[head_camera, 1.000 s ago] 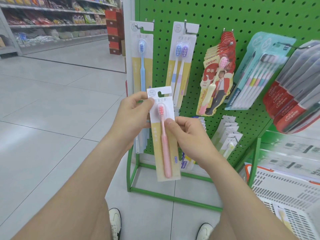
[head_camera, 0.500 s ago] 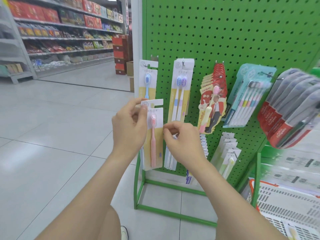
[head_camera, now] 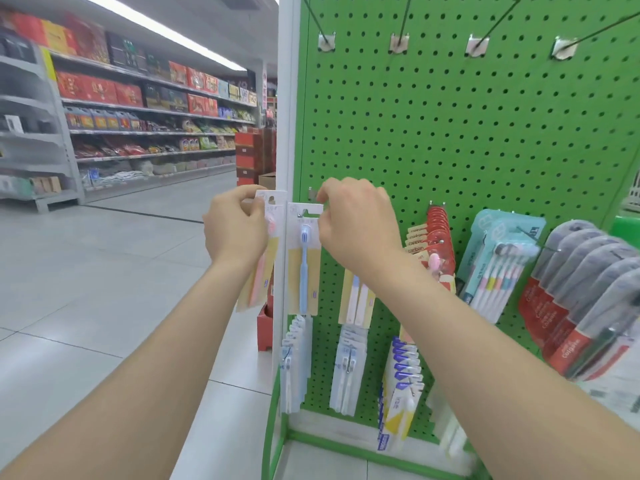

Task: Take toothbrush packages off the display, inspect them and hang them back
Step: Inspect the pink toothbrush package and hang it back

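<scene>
As L hand point(head_camera: 235, 230) pinches pink pack point(head_camera: 258, 284), R hand point(head_camera: 360, 226) prob. pinches pegboard's point(head_camera: 450, 133) blue pack point(head_camera: 304, 271).

Bright, even light from a long white ceiling strip lamp point(head_camera: 162, 31) flooded the shop, leaving only faint shadows on the green perforated metal display board point(head_camera: 485, 133), while wide-angle distortion bent the view's edges and blurred the red-and-grey toothbrush packs point(head_camera: 585, 306) at right.
</scene>
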